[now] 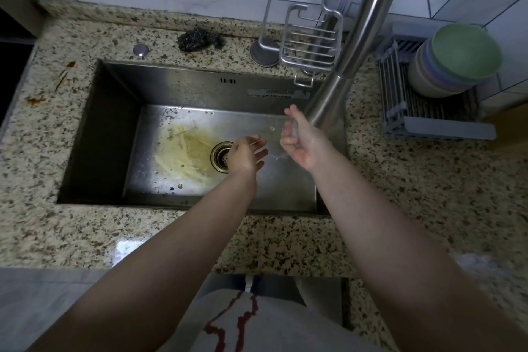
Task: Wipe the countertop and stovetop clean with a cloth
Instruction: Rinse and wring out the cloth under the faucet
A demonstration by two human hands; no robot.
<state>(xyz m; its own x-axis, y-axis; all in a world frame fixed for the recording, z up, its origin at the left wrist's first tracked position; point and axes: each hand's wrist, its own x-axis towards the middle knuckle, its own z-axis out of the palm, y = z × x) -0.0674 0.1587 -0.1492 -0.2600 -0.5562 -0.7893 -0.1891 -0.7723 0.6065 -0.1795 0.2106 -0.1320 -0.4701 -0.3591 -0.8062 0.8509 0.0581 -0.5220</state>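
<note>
Both hands (274,148) empty, sink label (275,93) illegible.

Dim overall; we note glare on the sink floor (183,123) and worktop (128,248) edge, motion-blurred fingers (291,128), wide-angle bowing at edges.

Two bare hands are reaching over one stainless sink (114,111): one left hand (243,156) and one right hand (303,140). One faucet (357,46) is arching over the basin, and one drain (221,156) is sitting in its floor. On the speckled bench (85,228), one steel-wool scrubber (198,38) and one round metal button (141,50) are lying behind the sink. One wire rack (311,40) is standing by the faucet. One folding drying rack (428,111) is carrying one stack of bowls (454,63); about four are showing.
</note>
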